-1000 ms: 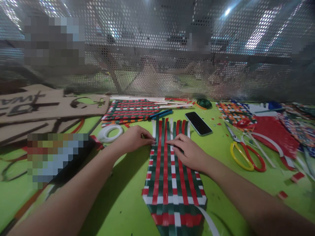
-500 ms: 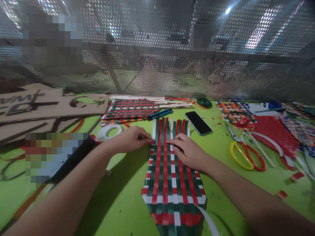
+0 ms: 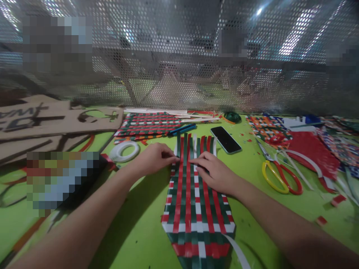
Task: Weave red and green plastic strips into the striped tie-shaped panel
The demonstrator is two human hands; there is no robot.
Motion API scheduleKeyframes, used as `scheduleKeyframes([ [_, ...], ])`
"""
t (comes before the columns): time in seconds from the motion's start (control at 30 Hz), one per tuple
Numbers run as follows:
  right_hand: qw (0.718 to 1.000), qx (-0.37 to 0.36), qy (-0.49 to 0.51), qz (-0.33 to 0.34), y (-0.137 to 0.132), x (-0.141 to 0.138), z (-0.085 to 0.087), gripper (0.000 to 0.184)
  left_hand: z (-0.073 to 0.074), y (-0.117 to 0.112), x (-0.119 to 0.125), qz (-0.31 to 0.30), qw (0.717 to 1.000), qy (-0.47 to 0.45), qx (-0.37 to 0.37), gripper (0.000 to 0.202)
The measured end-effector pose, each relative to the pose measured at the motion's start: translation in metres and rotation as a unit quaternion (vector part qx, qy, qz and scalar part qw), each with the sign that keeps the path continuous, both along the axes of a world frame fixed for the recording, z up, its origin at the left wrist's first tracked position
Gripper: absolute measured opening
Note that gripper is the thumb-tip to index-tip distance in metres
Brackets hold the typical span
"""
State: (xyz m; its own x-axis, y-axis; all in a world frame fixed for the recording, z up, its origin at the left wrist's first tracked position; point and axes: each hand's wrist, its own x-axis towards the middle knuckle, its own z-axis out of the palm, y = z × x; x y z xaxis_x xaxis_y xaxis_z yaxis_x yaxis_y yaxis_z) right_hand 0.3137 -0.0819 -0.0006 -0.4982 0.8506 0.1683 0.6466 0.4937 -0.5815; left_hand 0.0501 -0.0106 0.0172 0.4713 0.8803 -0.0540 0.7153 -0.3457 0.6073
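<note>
A woven mat (image 3: 196, 209) of red, green and white strips lies on the green table (image 3: 140, 231) in front of me, its loose strip ends pointing away. My left hand (image 3: 153, 158) is closed in a pinch at the mat's left edge, fingertips on a strip. My right hand (image 3: 214, 172) rests on the mat's upper middle, fingers bent and pressing down on the strips, index finger pointing left toward the other hand.
A tape roll (image 3: 124, 151) lies left of my left hand. Beyond the mat lie a phone (image 3: 226, 139), blue pens (image 3: 182, 129) and another woven mat (image 3: 147, 125). Yellow-and-red scissors (image 3: 276, 173) and coloured strips fill the right. Cardboard (image 3: 50, 121) lies left; a perforated metal screen (image 3: 179, 56) stands behind.
My left hand's fingertips have slid a little to the right onto the mat's edge. My right hand has stayed in place.
</note>
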Motion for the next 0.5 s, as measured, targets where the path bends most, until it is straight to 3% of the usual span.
scheduleKeyframes([
  [0.23,1.0,-0.006,-0.007,-0.002,0.0,0.001,0.003,0.044,0.006,0.005,-0.013,-0.003,0.998,-0.017,-0.068,0.037],
  [0.5,1.0,-0.002,0.002,-0.016,0.0,0.0,0.002,0.044,-0.002,0.0,-0.001,0.018,0.996,-0.062,-0.069,0.03],
])
